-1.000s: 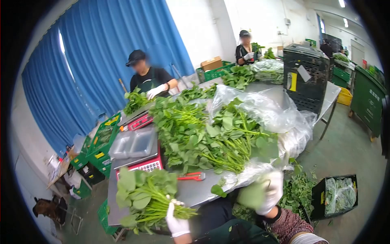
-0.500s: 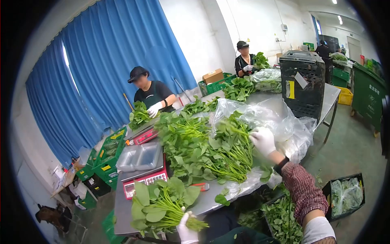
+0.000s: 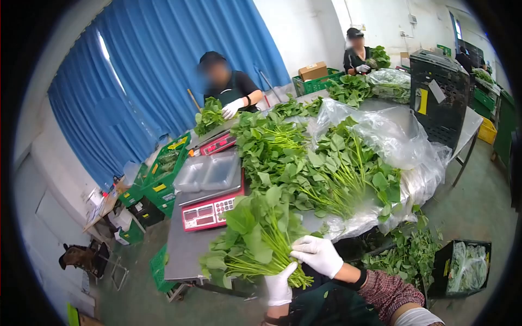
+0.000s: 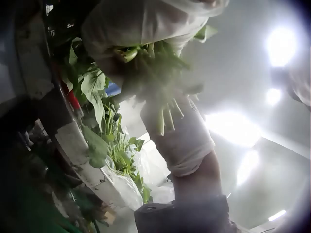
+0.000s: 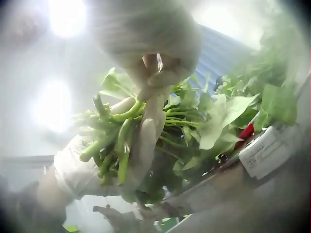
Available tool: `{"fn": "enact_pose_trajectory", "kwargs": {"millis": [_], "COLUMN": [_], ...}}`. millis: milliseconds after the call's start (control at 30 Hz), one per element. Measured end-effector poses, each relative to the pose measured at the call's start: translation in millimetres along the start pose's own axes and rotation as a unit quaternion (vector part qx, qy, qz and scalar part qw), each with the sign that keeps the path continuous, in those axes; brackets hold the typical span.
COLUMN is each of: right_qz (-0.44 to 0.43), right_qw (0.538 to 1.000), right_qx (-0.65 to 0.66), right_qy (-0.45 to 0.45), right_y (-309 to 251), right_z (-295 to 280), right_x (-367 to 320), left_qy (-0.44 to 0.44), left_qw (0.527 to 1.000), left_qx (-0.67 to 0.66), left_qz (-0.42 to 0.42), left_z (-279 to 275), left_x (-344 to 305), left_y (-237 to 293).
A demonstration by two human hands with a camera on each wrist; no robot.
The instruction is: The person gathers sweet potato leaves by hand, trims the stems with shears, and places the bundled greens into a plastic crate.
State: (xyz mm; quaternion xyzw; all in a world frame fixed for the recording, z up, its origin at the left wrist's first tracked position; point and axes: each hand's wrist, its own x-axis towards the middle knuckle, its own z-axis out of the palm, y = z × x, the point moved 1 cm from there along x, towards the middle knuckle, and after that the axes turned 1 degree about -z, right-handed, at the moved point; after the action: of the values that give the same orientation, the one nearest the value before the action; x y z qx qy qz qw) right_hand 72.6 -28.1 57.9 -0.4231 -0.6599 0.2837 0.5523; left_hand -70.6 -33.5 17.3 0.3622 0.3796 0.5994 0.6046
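A bunch of leafy green stems (image 3: 261, 239) slants over the table's near edge, its leaves toward the scale and its cut ends toward me. My white-gloved left hand (image 3: 279, 287) grips the stems low down. My gloved right hand (image 3: 319, 256) is beside it, thumb and fingertips pinching at stems of the same bunch. In the right wrist view, the cut stem ends (image 5: 104, 150) jut out past the left hand (image 5: 75, 170), with the right fingers close above. The left wrist view also shows stem ends (image 4: 167, 119) overlapping the right glove.
A red-and-white scale (image 3: 209, 213) bearing clear plastic trays (image 3: 209, 173) stands at left. A heap of greens (image 3: 331, 174) lies on clear plastic sheeting (image 3: 380, 127). A black crate (image 3: 435, 100) stands behind; bagged greens (image 3: 466, 267) sit lower right. Across the table, a person (image 3: 234, 87) handles greens.
My right hand reached out to the heap, then came back to the bunch in my left hand. The bunch has shifted right and up in view, covering the red tool on the table.
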Motion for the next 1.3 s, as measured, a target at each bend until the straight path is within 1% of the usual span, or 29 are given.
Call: {"fn": "enact_pose_trajectory", "kwargs": {"millis": [33,133,200,233,267,300,367,433,467,533,567,600,633,667,700,733,767,800,833,900,967,1000,1033,1100,1133,1167,1233,1267,1300], "right_qz": [-0.065,-0.107,-0.081,0.019,0.053,0.036,-0.075,0.078,0.005,0.092,0.132,0.321,0.301,0.101,0.03,-0.021,-0.034,-0.244,-0.374,-0.425,-0.403,-0.383,-0.382,-0.368,-0.363,-0.368,-0.329,-0.303,-0.32], "right_qw": [0.996,0.992,0.991,0.987,0.973,0.967,0.981,0.95,0.982,0.955,0.9,0.762,0.701,0.757,0.811,0.809,0.816,0.758,0.657,0.578,0.526,0.557,0.545,0.551,0.601,0.598,0.651,0.712,0.714], "right_qx": [-0.058,-0.035,0.071,0.152,0.224,0.251,0.146,0.258,-0.01,-0.248,-0.413,-0.553,-0.636,-0.644,-0.584,-0.587,-0.555,-0.593,-0.65,-0.691,-0.73,-0.717,-0.717,-0.687,-0.644,-0.642,-0.584,-0.515,-0.511], "right_qy": [0.03,0.065,0.082,0.049,0.02,0.022,0.105,0.155,0.188,0.137,0.048,-0.102,-0.115,-0.041,-0.011,-0.022,-0.16,-0.121,-0.079,-0.087,-0.17,-0.17,-0.206,-0.3,-0.304,-0.309,-0.356,-0.37,-0.356], "right_y": [0,2,6,8,2,8,9,-2,-5,-1,1,0,8,-21,-47,-72,-77,-80,-80,-78,-69,-74,-61,-77,-70,-70,-69,-68,-64], "right_z": [2,4,2,2,-4,-2,-15,-52,-86,-147,-175,-194,-205,-201,-191,-177,-171,-160,-148,-139,-139,-134,-124,-118,-114,-111,-109,-105,-103], "right_x": [-4,-16,-23,-30,-36,-45,-63,-89,-100,-129,-140,-152,-161,-155,-141,-128,-127,-129,-129,-112,-92,-84,-89,-78,-78,-79,-74,-74,-77], "left_qy": [0.004,0.016,0.026,0.042,0.024,0.018,0.071,0.002,0.013,-0.059,-0.071,-0.049,-0.115,-0.163,-0.212,-0.272,-0.321,-0.332,-0.376,-0.419,-0.565,-0.607,-0.647,-0.675,-0.672,-0.666,-0.657,-0.654,-0.65], "left_qw": [1.0,1.0,0.996,0.989,0.993,0.992,0.986,0.991,0.992,0.992,0.993,0.996,0.992,0.984,0.974,0.955,0.936,0.923,0.904,0.88,0.747,0.703,0.637,0.615,0.62,0.633,0.652,0.642,0.628], "left_qx": [0.008,-0.015,-0.055,-0.064,-0.044,-0.031,0.002,-0.042,-0.043,-0.11,-0.091,-0.077,-0.048,-0.032,0.03,0.038,0.037,0.065,0.063,0.123,0.083,0.274,0.335,0.381,0.378,0.355,0.289,0.272,0.255], "left_qz": [0.015,-0.001,-0.065,-0.126,-0.111,-0.122,-0.148,-0.126,-0.118,-0.015,-0.019,-0.02,-0.038,-0.064,-0.075,-0.113,-0.142,-0.183,-0.195,-0.189,-0.34,-0.249,-0.25,-0.146,-0.146,-0.17,-0.244,-0.294,-0.342], "left_z": [6,20,10,10,-14,12,32,5,8,18,32,50,60,75,90,102,118,122,128,127,113,110,105,83,77,76,74,74,73], "left_x": [-3,-10,0,1,14,-2,-11,3,4,12,13,3,0,-4,-7,-7,-12,-14,-17,-27,-38,-46,-42,-43,-46,-50,-54,-57,-59], "left_y": [6,15,1,4,-12,11,36,39,43,52,60,65,65,67,67,61,61,46,38,13,1,6,2,-14,-16,-12,-10,-7,-3]}}
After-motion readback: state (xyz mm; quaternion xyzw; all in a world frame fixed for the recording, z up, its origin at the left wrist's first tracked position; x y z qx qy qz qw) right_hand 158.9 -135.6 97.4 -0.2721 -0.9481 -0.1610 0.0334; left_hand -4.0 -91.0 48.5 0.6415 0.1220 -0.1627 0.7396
